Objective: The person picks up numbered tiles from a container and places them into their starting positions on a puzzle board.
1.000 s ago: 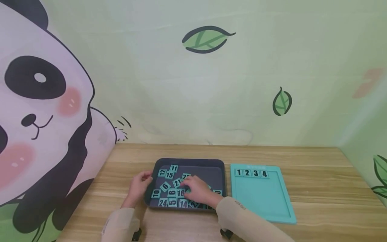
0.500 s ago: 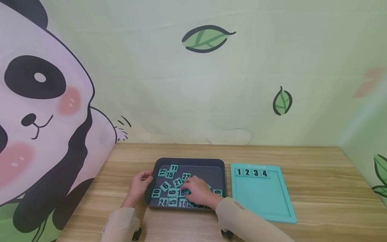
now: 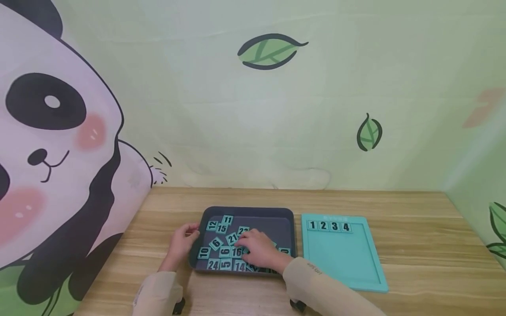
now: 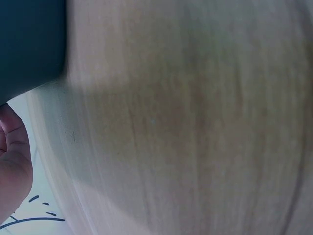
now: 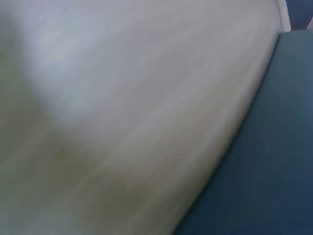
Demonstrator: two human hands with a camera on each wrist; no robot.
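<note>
A dark tray (image 3: 272,211) lies on the table and holds several loose teal number tiles, among them 11 (image 3: 227,220), 15 (image 3: 222,228), 21 (image 3: 232,238) and 24 (image 3: 213,264). My left hand (image 3: 182,243) holds the tray's left rim; the left wrist view catches fingers (image 4: 14,132) right below its dark side. Over the tray's middle, my right hand (image 3: 258,250) has its thumb and forefinger spread, fingertips down at the tiles around 16 (image 3: 236,252). Its palm hides other tiles. Only the dark tray wall (image 5: 264,147) and table show large in the right wrist view.
Right of the tray lies a turquoise board (image 3: 340,259) with a raised rim. Tiles 1, 2, 3 and 4 (image 3: 346,227) line its top left. A wall cloth (image 3: 276,131) printed with a panda and leaves rises behind the wooden table (image 3: 419,245).
My right hand shifts slightly among the tiles, its fingertips covering and uncovering part of tile 23. The left hand, the tray and the board stay put.
</note>
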